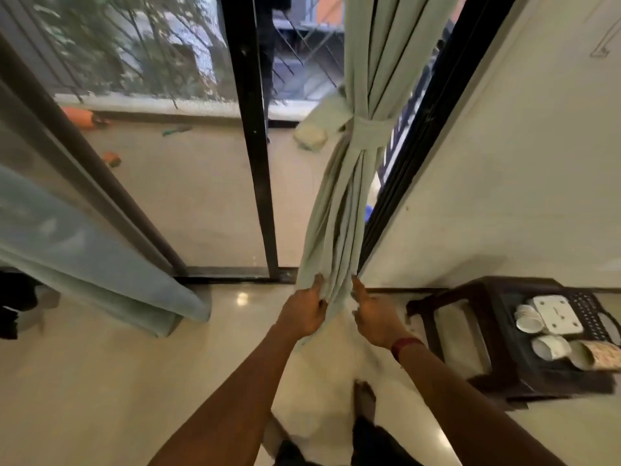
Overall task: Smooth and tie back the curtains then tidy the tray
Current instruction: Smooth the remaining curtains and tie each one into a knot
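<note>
Low down, both hands, left (304, 312), right (373, 319), pinching tied curtain (339, 230) hem

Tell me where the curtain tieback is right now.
In the head view, the tieback is wrapped around the pale green curtain right of centre, beside the black door frame, well above the left hand and right hand gripping the curtain's lower end.
</note>
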